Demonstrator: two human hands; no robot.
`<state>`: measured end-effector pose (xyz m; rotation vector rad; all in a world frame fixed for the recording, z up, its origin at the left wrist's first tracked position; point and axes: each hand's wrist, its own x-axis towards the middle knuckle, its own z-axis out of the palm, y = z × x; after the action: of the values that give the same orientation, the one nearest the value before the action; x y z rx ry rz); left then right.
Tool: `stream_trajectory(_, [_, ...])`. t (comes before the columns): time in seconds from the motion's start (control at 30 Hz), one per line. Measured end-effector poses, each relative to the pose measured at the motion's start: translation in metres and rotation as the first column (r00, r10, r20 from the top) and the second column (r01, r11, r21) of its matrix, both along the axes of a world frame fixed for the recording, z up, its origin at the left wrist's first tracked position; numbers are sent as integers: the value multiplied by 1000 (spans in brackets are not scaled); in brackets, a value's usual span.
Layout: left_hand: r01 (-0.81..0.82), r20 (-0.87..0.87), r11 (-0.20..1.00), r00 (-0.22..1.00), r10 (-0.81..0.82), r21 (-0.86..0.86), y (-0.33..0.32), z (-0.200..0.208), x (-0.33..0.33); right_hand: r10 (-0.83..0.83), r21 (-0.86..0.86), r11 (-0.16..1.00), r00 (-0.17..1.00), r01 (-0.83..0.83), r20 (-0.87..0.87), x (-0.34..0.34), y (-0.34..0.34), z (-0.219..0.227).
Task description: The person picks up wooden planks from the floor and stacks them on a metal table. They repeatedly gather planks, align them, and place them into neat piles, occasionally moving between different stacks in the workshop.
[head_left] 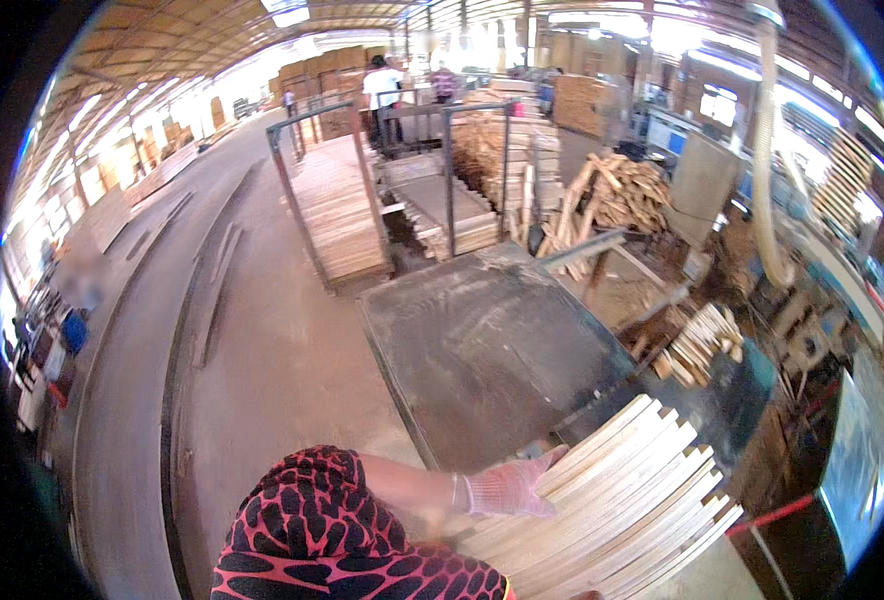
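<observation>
A pale pinkish work glove covers my left hand (507, 487), which reaches in from the lower middle. It grips the left edge of a row of pale wooden strips (622, 490), its fingertips partly lost against the wood. The strips lie side by side in a fanned row, their far ends uneven. My right hand does not show; a small brownish patch at the lower edge is too little to make out.
Beyond the strips lies a dark flat platform (492, 350). Metal-framed racks hold stacked boards (337, 210). To the right are a bundle of short sticks (702, 345), a heap of offcuts (632, 195) and a hanging hose (765, 170). A person (382, 95) stands far back.
</observation>
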<state>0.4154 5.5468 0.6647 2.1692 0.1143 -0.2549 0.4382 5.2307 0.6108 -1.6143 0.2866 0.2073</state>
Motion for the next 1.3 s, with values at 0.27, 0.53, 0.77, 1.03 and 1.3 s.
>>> stream_trajectory(0.27, [188,426,982,886,-183,31,-167,-3,-24,-370,120,924,929,364,29,-133,-149,41])
stream_trajectory(0.53, [290,524,925,763,-378,245,-213,-31,-23,-351,184,922,936,341,25,-124,-254,12])
stream_trajectory(0.77, [37,240,957,970,35,-289,-297,-50,16,-268,101,961,954,256,136,-69,-332,-23])
stream_trajectory(1.03, [253,410,827,912,-31,-502,-401,-14,131,-259,209,953,950,221,176,46,-428,-5])
stream_trajectory(1.3, [143,338,870,941,29,-472,-539,-14,234,-280,179,950,952,255,128,151,-559,-12])
